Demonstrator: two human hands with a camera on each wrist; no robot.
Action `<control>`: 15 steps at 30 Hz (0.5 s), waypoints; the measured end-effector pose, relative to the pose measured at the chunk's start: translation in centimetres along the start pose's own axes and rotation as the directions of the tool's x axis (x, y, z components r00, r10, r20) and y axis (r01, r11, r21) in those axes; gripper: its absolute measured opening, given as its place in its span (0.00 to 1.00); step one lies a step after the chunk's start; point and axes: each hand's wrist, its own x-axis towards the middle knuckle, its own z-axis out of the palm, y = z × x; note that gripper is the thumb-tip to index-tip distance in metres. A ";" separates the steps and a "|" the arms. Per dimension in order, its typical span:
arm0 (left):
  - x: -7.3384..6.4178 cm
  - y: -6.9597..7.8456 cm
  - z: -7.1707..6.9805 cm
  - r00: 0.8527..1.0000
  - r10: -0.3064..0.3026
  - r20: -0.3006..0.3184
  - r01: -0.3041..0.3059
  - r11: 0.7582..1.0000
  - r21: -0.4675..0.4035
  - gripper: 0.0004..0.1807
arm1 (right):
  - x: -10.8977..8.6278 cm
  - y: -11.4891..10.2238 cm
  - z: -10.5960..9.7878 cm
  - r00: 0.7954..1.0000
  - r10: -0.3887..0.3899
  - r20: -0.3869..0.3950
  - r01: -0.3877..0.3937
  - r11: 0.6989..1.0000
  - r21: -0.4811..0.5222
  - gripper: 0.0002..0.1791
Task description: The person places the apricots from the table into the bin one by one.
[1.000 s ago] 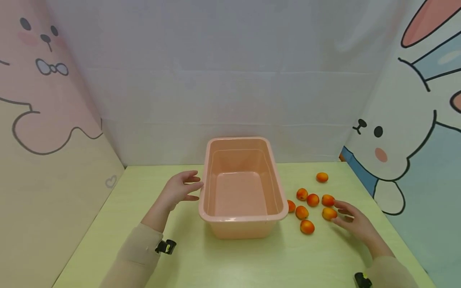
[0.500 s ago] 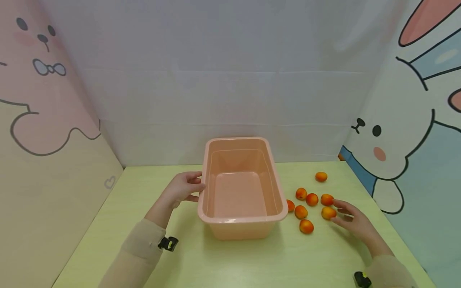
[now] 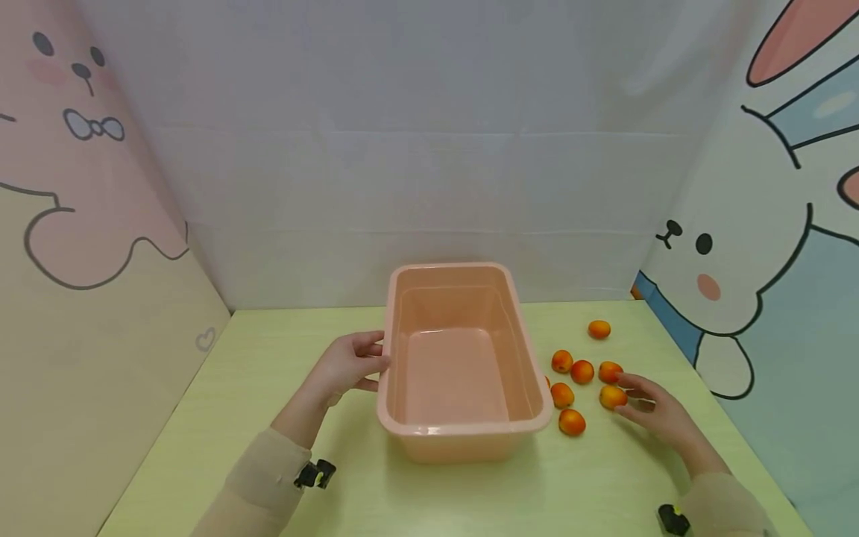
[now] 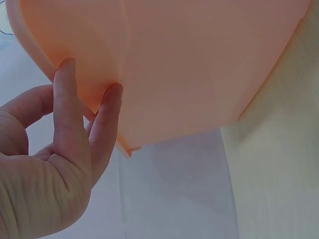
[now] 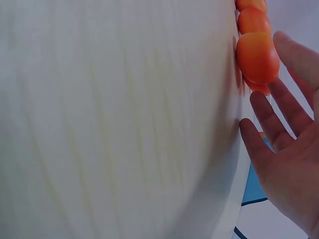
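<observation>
Deep pink rectangular plastic basin (image 3: 470, 449) set upright on pale yellow-green table (image 3: 590, 492), just left of glossy orange oval fruits (image 3: 572, 423), one partly hidden by it. Basin pinched at left rim between thumb and fingers of left hand (image 3: 347, 365), presumably for control. Right hand (image 3: 661, 412) held beside nearest fruits, fingers parted, loosely bent, nothing grasped; contact cannot be told. Cartoon rabbit (image 3: 738, 287) printed at right. No brand or writing readable.

On the table (image 3: 470, 500), fruits (image 3: 572, 422) lie right of the basin (image 3: 463, 430).
</observation>
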 end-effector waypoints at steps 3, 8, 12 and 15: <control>-0.3 0.0 0.2 1.000 0.014 0.019 -0.014 1.000 -0.007 0.32 | 0.1 0.1 0.1 1.000 0.002 0.001 -0.002 1.000 -0.010 0.32; -0.7 0.0 0.5 0.999 0.033 0.036 -0.033 0.999 -0.005 0.32 | 0.2 0.4 0.2 1.000 0.031 0.005 -0.031 0.999 -0.027 0.31; -0.9 0.0 0.6 0.999 0.030 0.034 -0.030 1.000 -0.002 0.32 | 0.2 0.7 0.3 0.999 0.039 0.004 -0.039 0.999 -0.031 0.30; -1.0 0.0 0.7 0.999 0.028 0.030 -0.028 1.000 -0.003 0.32 | 0.3 0.9 0.4 0.999 0.040 -0.004 -0.041 0.998 -0.044 0.30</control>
